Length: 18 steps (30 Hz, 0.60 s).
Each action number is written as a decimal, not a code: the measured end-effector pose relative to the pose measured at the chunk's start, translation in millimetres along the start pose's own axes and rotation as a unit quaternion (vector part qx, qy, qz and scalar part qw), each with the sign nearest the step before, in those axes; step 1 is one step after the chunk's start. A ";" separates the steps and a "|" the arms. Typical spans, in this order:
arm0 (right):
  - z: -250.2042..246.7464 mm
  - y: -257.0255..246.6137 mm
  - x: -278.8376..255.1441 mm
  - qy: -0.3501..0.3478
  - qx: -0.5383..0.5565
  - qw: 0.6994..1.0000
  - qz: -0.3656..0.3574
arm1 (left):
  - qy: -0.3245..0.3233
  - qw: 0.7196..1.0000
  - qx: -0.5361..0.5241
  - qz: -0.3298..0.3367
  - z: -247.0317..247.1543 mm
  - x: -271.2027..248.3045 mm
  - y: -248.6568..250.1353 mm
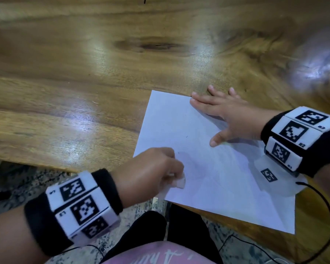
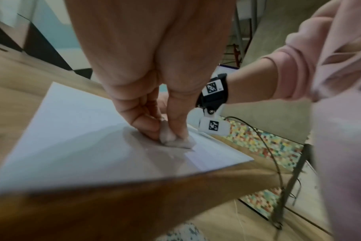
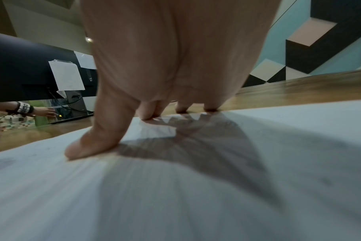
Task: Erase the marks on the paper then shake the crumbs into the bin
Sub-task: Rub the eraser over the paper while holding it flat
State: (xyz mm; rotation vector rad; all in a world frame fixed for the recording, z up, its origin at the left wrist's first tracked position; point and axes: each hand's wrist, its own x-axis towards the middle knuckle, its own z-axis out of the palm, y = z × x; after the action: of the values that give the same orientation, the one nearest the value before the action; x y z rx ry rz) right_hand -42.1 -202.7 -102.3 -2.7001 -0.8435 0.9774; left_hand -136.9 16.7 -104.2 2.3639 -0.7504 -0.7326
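A white sheet of paper (image 1: 213, 166) lies at the near edge of the wooden table (image 1: 84, 73), its near corner hanging over the edge. My left hand (image 1: 152, 168) pinches a pale eraser (image 1: 180, 181) and presses it to the sheet near its left side; the left wrist view shows the eraser (image 2: 171, 138) between thumb and fingers on the paper (image 2: 72, 130). My right hand (image 1: 231, 115) lies flat with spread fingers on the far right part of the sheet, thumb (image 3: 89, 145) pressed down on the paper (image 3: 175, 195). Faint small marks show mid-sheet.
The table stretches bare to the left and far side. A black cable (image 1: 324, 216) loops off my right wristband past the table edge. Speckled floor (image 1: 27, 180) and my dark trousers (image 1: 179, 225) lie below. Another person's hand (image 3: 45, 112) works near a monitor (image 3: 31, 68) far off.
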 end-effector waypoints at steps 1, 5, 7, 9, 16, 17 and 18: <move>-0.1 0.0 0.1 0.001 0.001 1.000 0.001 | 0.020 1.000 -0.002 0.002 -5.4 6.7 -0.3; -0.3 -0.8 0.8 0.000 -0.004 1.000 0.002 | 0.085 0.996 0.014 0.007 -18.2 23.9 -5.3; -0.6 -0.4 0.2 0.001 -0.002 1.000 0.003 | 0.050 0.998 0.023 0.025 -11.9 8.9 -4.3; -1.4 -0.5 -1.0 0.001 0.001 1.000 0.003 | 0.001 0.999 0.043 0.016 -4.0 -8.6 -2.2; 3.8 -8.4 -4.3 0.030 -0.024 0.999 0.015 | 0.003 0.999 0.049 0.006 -6.1 -12.3 2.8; 5.9 -9.0 -4.6 0.036 -0.031 0.999 0.014 | 0.005 0.999 0.032 -0.009 -10.8 -9.0 2.3; 7.3 -9.0 -4.7 0.039 -0.036 0.999 0.013 | 0.024 0.999 0.014 -0.023 -18.0 -3.4 0.9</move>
State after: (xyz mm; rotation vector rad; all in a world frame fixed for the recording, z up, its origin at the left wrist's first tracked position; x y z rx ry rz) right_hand -53.7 -198.2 -102.6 -2.7970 -0.8455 0.8570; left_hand -128.2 24.2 -89.9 2.4227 -0.6922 -0.6871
